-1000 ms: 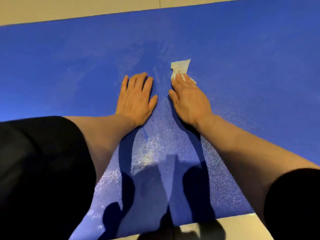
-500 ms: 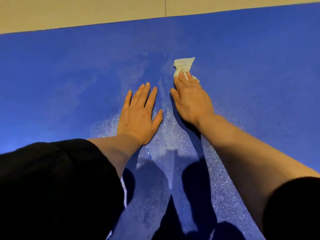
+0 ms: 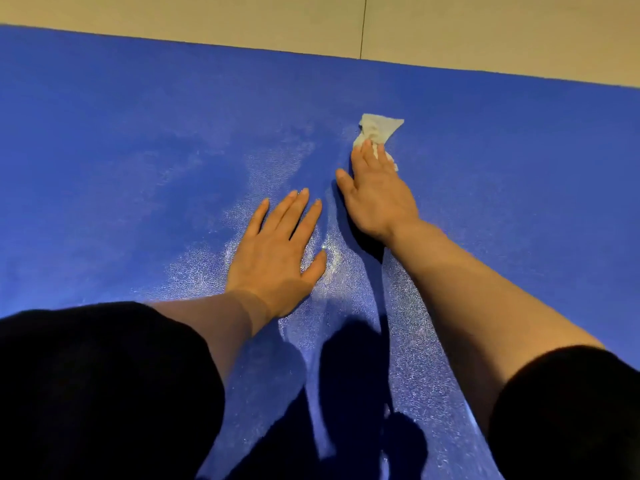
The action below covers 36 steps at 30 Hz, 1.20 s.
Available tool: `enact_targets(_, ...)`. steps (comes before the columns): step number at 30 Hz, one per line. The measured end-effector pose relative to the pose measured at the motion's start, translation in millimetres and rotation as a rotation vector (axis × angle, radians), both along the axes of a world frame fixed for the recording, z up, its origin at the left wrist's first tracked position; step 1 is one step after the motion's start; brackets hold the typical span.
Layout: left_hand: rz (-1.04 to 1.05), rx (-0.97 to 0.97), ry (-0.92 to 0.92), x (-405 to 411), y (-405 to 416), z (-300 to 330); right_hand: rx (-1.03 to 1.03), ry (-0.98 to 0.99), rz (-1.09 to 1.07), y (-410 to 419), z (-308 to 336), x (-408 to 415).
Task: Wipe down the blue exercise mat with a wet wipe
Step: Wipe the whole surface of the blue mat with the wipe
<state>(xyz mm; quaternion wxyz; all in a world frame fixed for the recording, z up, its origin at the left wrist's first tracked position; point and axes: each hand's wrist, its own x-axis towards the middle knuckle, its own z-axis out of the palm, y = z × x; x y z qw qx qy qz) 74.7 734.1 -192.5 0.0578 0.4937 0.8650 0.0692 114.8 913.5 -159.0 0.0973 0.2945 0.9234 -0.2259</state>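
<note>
A pale beige tiled floor (image 3: 485,32) runs along the top of the head view, one thin dark joint crossing it; below it a wide blue textured exercise mat (image 3: 121,133) fills nearly everything, its far edge a straight line against the tiles; broad bare blue lies to the left and right of the arms. The right hand (image 3: 377,199) lies flat with straight fingers pressing a crumpled white wet wipe (image 3: 379,128) onto the mat, the wipe poking out past the fingertips, well short of the far edge; the left hand (image 3: 277,247) rests palm down, fingers spread and relaxed, holding nothing, just beside the right; glistening damp streaks (image 3: 346,265) shine around and between the two hands; black short sleeves (image 3: 104,393) cover both upper arms.
</note>
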Motion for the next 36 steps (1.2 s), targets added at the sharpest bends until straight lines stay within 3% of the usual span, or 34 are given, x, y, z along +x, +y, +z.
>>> enact_targets(6, -0.006, 0.086, 0.027, -1, 1, -1, 0.003, 0.084, 0.085, -22, 2, 27)
enact_targets(15, 0.066, 0.111, -0.013, -1, 0, 2, 0.018, 0.030, 0.100, 32, -2, -34)
enact_targets(21, 0.130, -0.002, -0.013, -2, 1, 4, 0.111, 0.083, 0.167, 9, -2, -4)
enact_targets(27, 0.175, -0.105, 0.015, -5, 3, 3, 0.195, -0.008, 0.097, 60, -3, -56)
enact_targets(31, 0.188, -0.128, 0.012, -5, 3, 2, 0.088, 0.095, -0.033, 50, -7, -65)
enact_targets(36, 0.198, -0.084, -0.018, -8, 5, 3, 0.089, 0.198, 0.141, 44, -5, -43)
